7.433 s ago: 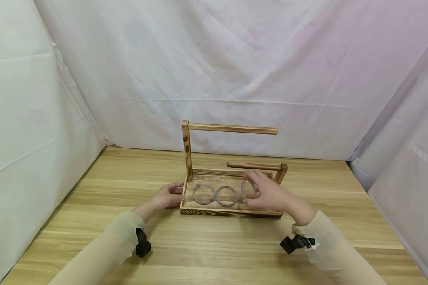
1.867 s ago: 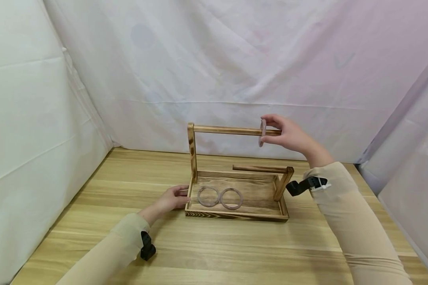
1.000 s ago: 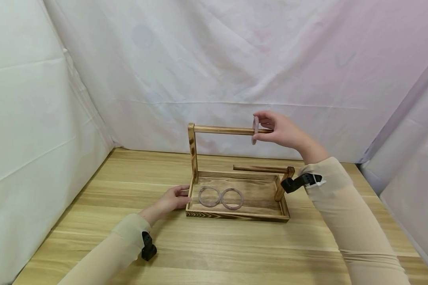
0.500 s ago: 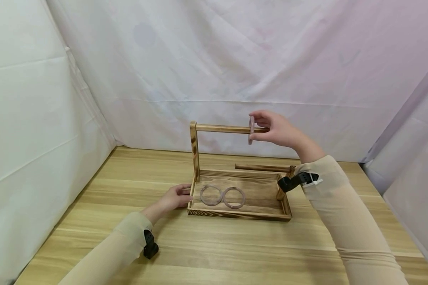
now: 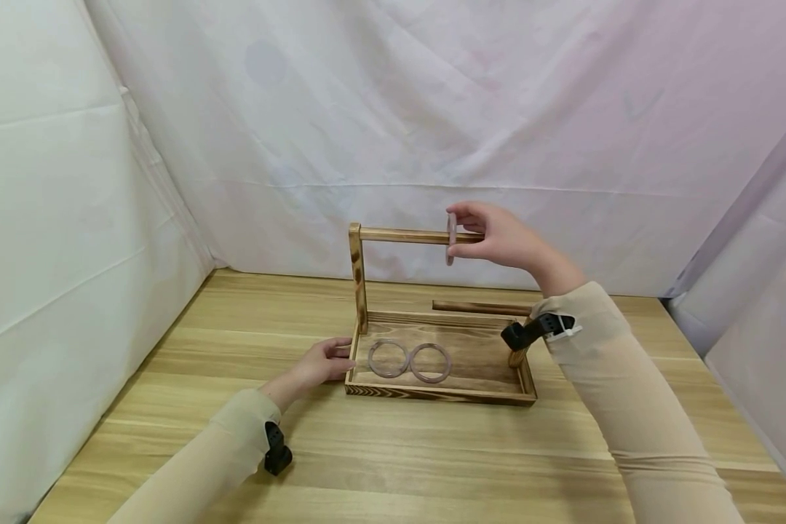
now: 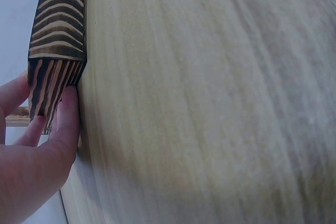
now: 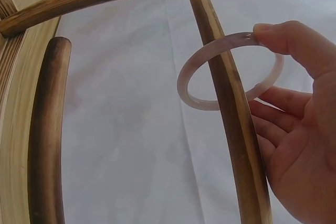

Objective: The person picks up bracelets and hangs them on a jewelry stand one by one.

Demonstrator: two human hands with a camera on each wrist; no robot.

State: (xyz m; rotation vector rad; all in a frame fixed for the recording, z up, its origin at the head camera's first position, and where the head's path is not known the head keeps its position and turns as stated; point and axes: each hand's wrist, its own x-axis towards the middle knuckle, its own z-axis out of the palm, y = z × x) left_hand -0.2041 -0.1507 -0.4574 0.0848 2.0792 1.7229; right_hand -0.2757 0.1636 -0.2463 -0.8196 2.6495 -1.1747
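Note:
A wooden bangle stand [image 5: 442,396] with a shallow tray base rests on the table. Its upper bar [image 5: 399,236] runs rightward from the left post, and the lower bar [image 5: 481,308] projects leftward from the right post. My right hand [image 5: 501,236] pinches a pale pinkish bangle [image 7: 197,64] between thumb and fingers; the ring encircles the upper bar. Two similar bangles, a left one [image 5: 370,359] and a right one [image 5: 448,362], lie side by side in the tray. My left hand [image 5: 314,364] grips the tray's left end, fingers against the striped end wall [image 6: 44,85].
The wood-grain table [image 5: 380,458] extends around the stand. White cloth [image 5: 393,131] hangs behind and at both sides. Black wrist cameras, one left [image 5: 277,450] and one right [image 5: 530,331], sit on the sleeves; the right one overlaps the right post in the head view.
My right hand lifted the bangle from the tray to the upper bar's free end, then slid it leftward along the bar. My left hand stays at the tray's left end.

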